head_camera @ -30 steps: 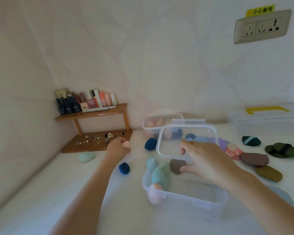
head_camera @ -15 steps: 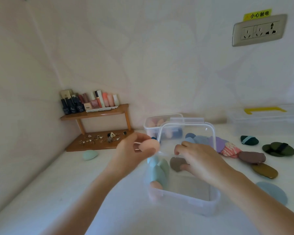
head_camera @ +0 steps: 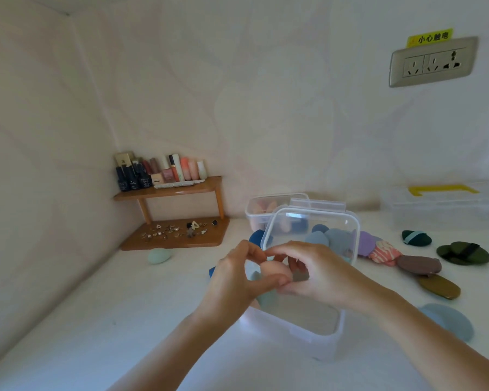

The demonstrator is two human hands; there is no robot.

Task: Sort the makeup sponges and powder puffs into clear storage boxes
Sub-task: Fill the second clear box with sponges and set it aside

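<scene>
The pink sponge is over the clear box (lid upright behind), the left hand curled round it, the right hand seemingly pinching its other side; the yellow sticker above the socket reads 小心触电

Shelf: a small two-tier wooden shelf stands in the corner at the far left of the desk.
Upper tier: upright cosmetic bottles and tubes in a close row, dark ones at the left, pink and pale ones at the right.
Lower tier: small metal trinkets scattered over the board.
Wall fitting: a grey double socket plate at upper right.
Label: a yellow sticker with dark characters, touching the plate's top edge.
</scene>
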